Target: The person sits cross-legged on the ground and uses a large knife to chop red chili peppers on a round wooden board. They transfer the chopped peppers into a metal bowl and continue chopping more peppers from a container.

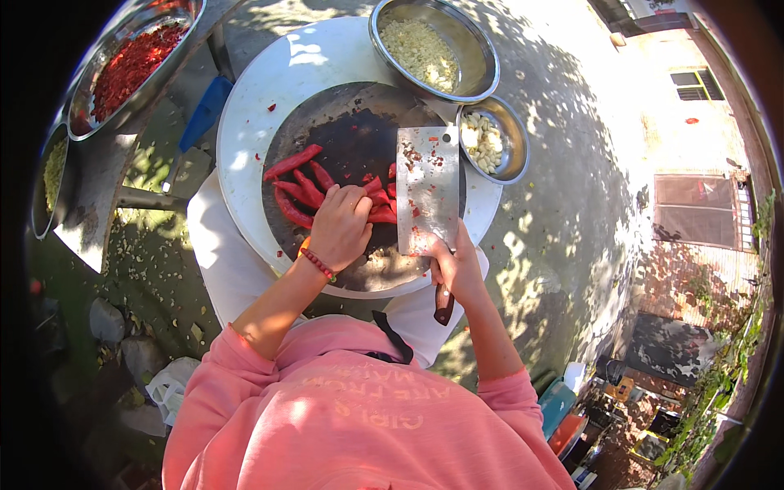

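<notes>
My right hand [453,263] grips the wooden handle of a cleaver [427,190], whose broad blade is spattered with red bits. The blade stands over the right part of a round, dark chopping board [361,128]. My left hand [344,223] presses down on red chili peppers [297,187], its fingers bent and close together. Whole peppers fan out to its left, and pieces [381,199] lie between the hand and the blade, partly hidden by both. Below the wrist, an orange thing [304,246] is mostly covered.
The board rests on a round white table [251,122]. At its far right stand a steel bowl of chopped garlic [471,76] and a smaller bowl of peeled cloves [520,141]. A steel basin of chopped red pepper [177,70] sits on another surface at upper left.
</notes>
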Available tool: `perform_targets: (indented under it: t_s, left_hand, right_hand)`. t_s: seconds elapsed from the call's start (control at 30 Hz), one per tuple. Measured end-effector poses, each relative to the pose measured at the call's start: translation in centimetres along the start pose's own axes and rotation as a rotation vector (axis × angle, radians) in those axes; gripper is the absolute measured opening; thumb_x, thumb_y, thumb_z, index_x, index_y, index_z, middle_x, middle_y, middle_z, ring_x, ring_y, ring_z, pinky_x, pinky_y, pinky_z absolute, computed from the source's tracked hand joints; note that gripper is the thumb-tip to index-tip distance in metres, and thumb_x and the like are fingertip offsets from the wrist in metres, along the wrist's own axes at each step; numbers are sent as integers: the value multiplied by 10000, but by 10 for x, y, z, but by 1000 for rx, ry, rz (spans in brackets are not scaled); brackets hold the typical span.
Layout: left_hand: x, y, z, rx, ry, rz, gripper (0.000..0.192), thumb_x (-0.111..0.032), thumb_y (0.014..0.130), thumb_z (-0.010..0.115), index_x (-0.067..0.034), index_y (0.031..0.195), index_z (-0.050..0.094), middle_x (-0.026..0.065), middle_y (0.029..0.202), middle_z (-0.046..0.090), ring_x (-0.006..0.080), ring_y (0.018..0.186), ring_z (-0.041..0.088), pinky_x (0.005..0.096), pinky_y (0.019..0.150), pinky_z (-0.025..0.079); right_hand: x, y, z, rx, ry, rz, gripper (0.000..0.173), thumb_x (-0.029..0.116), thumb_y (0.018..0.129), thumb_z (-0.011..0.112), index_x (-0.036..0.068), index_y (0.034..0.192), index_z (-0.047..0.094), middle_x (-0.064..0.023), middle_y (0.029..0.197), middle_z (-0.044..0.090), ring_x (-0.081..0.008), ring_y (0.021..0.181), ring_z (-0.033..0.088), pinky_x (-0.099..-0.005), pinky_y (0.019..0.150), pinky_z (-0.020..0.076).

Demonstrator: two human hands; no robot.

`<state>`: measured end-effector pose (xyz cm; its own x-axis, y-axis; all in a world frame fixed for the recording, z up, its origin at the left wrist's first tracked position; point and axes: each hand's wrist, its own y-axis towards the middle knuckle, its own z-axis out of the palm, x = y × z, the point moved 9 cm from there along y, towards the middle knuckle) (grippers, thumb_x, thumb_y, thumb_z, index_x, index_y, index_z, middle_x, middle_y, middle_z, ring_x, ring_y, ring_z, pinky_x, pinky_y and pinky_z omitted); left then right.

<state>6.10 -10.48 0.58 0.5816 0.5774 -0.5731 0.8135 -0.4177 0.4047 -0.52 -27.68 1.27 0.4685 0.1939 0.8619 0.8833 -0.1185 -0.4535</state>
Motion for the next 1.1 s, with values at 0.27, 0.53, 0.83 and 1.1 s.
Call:
perform_targets:
  t_s: [0.27,0.53,0.83,1.1]
  left_hand:
    - [3,1,7,26,-39,-9,215,-75,668,688,-24,855,596,111,956,598,274,988,560,395,929,427]
    - [6,3,11,36,11,2,266,-40,637,725,-8,878,616,107,983,616,278,984,576,388,910,453]
    - [10,1,7,-16,-55,-21,173,-70,663,701,-22,811,625,97,910,609,260,931,577,374,902,438]
    - [9,-5,11,19,-4,-3,226,-46,635,731,-13,833,629,84,952,624,254,931,587,365,873,463]
  right_hand:
    - [5,-15,24,-101,-920,-96,267,150,942,497,57,1168,390,-203,703,630,-421,694,631,-470,585,478]
    - [24,43,53,-138,-922,-281,289,130,918,523,16,1157,407,-231,650,604,-443,626,604,-524,567,466]
    - [32,7,24,-118,-778,-171,321,183,939,518,29,1202,419,-212,832,665,-434,798,630,-444,665,501]
    - [20,27,52,-88,-962,-194,248,164,919,513,58,1129,434,-199,680,630,-416,698,630,-501,594,491]
